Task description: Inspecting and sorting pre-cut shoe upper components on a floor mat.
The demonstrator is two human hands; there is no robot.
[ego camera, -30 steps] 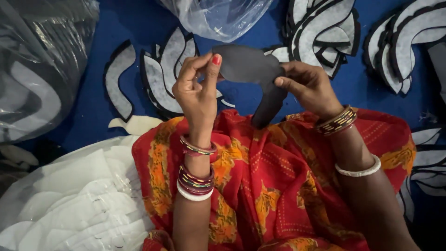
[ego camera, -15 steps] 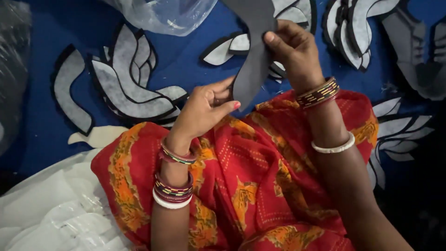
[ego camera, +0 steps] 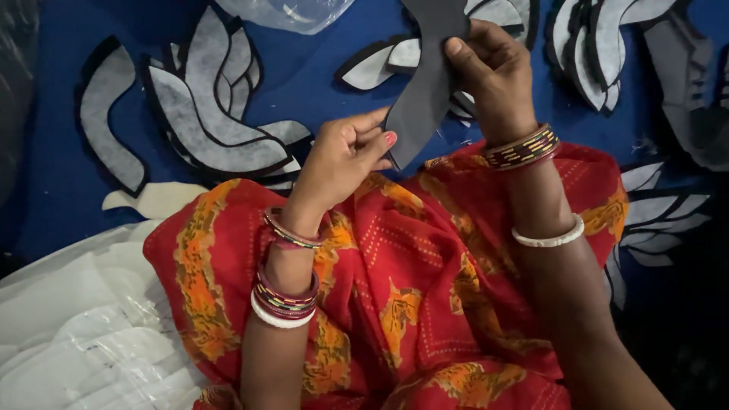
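- A long curved piece of dark grey felt (ego camera: 427, 83) is held up over the blue cloth (ego camera: 319, 91) that covers the floor, its lower tip hanging just above the red and orange patterned fabric (ego camera: 410, 288) on the person's lap.
- The right hand (ego camera: 493, 72) grips the upper part of the dark grey felt, thumb pressed across its front and the other fingers curled behind it, closed firmly.
- The left hand (ego camera: 345, 156) sits beside the lower end of the dark grey felt, fingers bent in a loose curl; the red-nailed fingertips touch its edge, though whether they actually pinch it I cannot tell from this angle.
- Left of the dark grey felt, flat on the blue cloth, lies a pile of light grey leaf-shaped cut-outs (ego camera: 213, 121) with black borders.
- Further left of that, a single curved grey cut-out (ego camera: 110, 114) lies on its own.
- Above the dark grey felt, at the top edge, a clear plastic bag (ego camera: 292, 11) rests.
- Right of the dark grey felt, more stacked cut-outs (ego camera: 600, 45) sit on the blue cloth.
- Below and well left of the dark grey felt, beside the lap, lie white sheets in clear plastic (ego camera: 68, 326).
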